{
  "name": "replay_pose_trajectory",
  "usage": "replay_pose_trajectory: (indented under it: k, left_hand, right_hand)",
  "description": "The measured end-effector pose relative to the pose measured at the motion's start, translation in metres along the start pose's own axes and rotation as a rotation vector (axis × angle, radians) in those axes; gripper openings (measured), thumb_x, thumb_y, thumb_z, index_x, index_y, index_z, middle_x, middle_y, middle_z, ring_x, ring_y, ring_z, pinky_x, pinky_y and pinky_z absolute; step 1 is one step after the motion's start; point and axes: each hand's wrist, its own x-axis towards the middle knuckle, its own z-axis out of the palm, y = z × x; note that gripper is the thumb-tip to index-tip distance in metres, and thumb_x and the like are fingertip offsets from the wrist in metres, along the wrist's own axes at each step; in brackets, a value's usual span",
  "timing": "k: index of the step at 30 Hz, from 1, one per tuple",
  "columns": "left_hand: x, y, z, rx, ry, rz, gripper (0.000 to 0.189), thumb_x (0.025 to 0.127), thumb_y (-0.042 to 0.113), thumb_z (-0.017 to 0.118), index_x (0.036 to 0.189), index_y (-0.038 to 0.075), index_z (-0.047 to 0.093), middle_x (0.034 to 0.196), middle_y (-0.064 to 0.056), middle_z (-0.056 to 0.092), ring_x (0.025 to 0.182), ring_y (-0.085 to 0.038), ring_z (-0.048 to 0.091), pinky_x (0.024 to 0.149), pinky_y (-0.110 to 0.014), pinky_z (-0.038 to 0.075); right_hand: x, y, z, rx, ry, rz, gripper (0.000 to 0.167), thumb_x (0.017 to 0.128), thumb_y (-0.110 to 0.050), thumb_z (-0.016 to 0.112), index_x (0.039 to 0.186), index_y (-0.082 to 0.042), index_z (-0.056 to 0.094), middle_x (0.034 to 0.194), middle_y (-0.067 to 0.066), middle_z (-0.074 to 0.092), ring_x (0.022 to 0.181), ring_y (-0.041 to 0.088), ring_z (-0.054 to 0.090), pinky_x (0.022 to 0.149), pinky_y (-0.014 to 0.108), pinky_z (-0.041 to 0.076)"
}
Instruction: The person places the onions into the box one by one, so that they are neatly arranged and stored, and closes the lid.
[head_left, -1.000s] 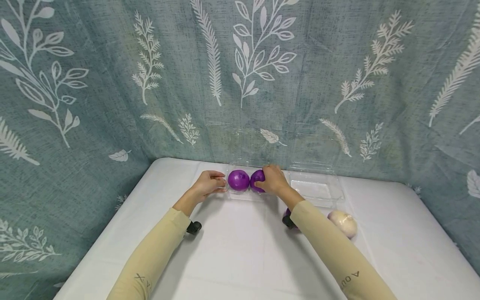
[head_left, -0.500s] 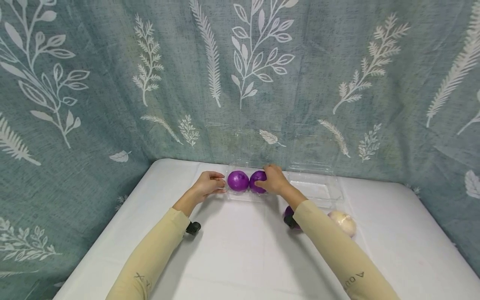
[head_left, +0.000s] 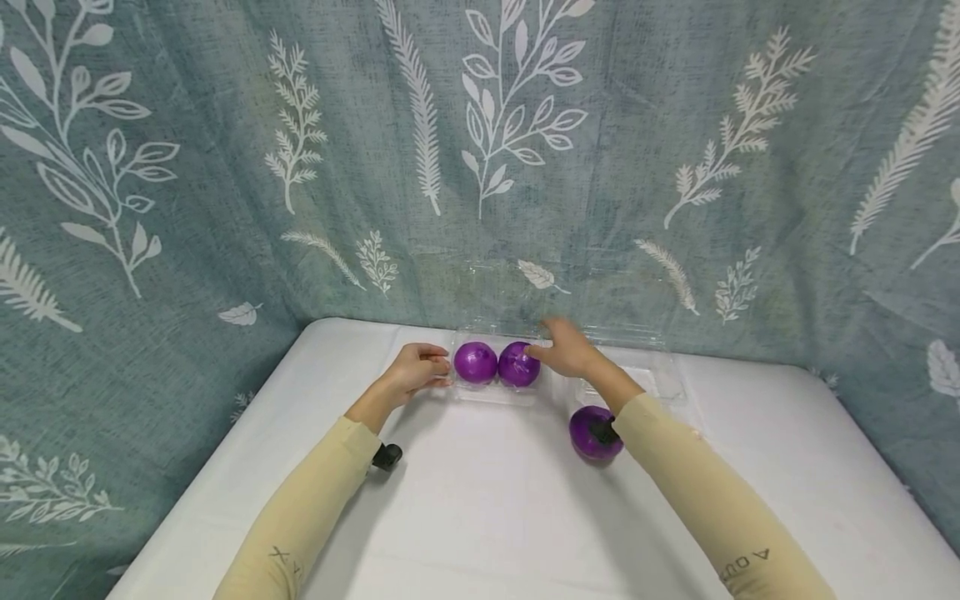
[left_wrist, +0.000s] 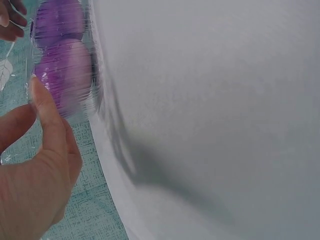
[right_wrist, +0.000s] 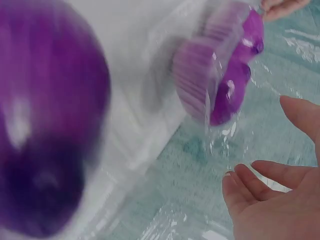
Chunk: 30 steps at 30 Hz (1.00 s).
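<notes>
Two glossy purple round onion-like vegetables, the left one (head_left: pixel 476 362) and the right one (head_left: pixel 519 364), sit side by side in a clear plastic container (head_left: pixel 495 398). My left hand (head_left: pixel 414 368) pinches the container's left end between thumb and fingers, seen closer in the left wrist view (left_wrist: pixel 45 165). Just right of the second vegetable is my right hand (head_left: pixel 570 350), fingers spread and holding nothing. In the right wrist view, that hand (right_wrist: pixel 280 195) is apart from the filled container. A third purple vegetable (head_left: pixel 592 433) lies on the table below the right wrist, partly covered by a black wrist device.
Another clear container (head_left: pixel 663 379) with a raised lid stands to the right, partly behind the right forearm. The white-covered table (head_left: pixel 465 500) ends at a patterned green curtain (head_left: pixel 450 283). My right sleeve (head_left: pixel 697 475) hides most of the area beyond it.
My right hand has let go of the right vegetable in the container and moved right. Its forearm now covers the pale onion and uncovers the loose purple vegetable. The left hand stays put.
</notes>
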Motion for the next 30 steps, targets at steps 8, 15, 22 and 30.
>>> replay_pose_trajectory:
  k: [8,15,22,30]
  left_hand:
    - [0.002,-0.001,0.001,-0.003,0.008,0.014,0.043,0.099,-0.008,0.057,0.140,-0.014,0.048,0.107,-0.014,0.055,0.103,-0.031,0.064,0.092,-0.036,0.064]
    - [0.001,-0.002,0.002,-0.003,0.005,0.009,0.041,0.099,-0.008,0.057,0.139,-0.013,0.050,0.101,-0.010,0.055,0.102,-0.031,0.063,0.090,-0.035,0.064]
    - [0.002,0.000,0.000,0.000,0.006,0.012,0.041,0.099,-0.007,0.058,0.139,-0.013,0.050,0.102,-0.010,0.054,0.099,-0.028,0.065,0.094,-0.037,0.063]
    - [0.003,-0.001,-0.001,-0.008,0.007,0.010,0.042,0.099,-0.008,0.058,0.139,-0.014,0.049,0.101,-0.010,0.054,0.094,-0.024,0.064,0.089,-0.034,0.065]
  right_hand:
    - [0.013,0.009,-0.018,0.118,0.048,0.063,0.073,0.106,-0.030,0.052,0.154,0.016,0.021,0.159,0.035,0.026,0.148,0.050,0.024,0.124,0.061,0.028]
    - [0.022,0.015,-0.022,0.283,0.045,0.149,0.083,0.106,-0.037,0.053,0.160,0.008,0.009,0.165,0.029,0.017,0.152,0.046,0.018,0.125,0.060,0.026]
    - [0.032,0.015,-0.023,0.337,0.045,0.146,0.082,0.105,-0.040,0.055,0.160,0.004,0.013,0.165,0.026,0.020,0.152,0.044,0.019,0.124,0.060,0.029]
    - [0.028,0.010,-0.021,0.380,0.045,0.128,0.092,0.106,-0.053,0.046,0.163,-0.004,-0.005,0.167,0.020,0.020,0.153,0.040,0.020,0.125,0.061,0.026]
